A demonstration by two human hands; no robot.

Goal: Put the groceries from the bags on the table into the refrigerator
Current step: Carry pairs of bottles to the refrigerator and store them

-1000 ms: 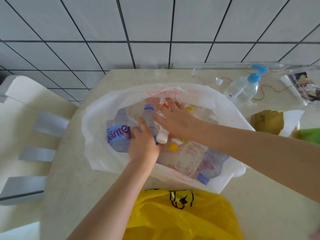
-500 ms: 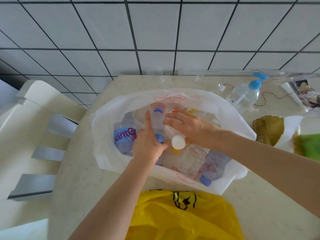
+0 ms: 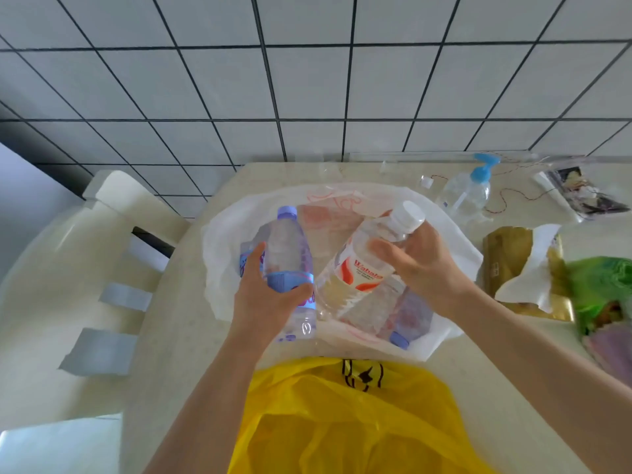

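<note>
Bottles now raised in hands.

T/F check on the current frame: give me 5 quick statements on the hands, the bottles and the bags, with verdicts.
1. The left hand grips the purple-capped bottle. True.
2. The right hand holds a bottle with a yellow cap. False: the cap of its red-labelled bottle is white.
3. Both held bottles are over the white bag. True.
4. The white bag is empty. False: at least one more bottle lies in it, under the right hand.
5. The yellow bag lies farther from the person than the white bag. False: it lies nearer, at the bottom of the view.
</note>
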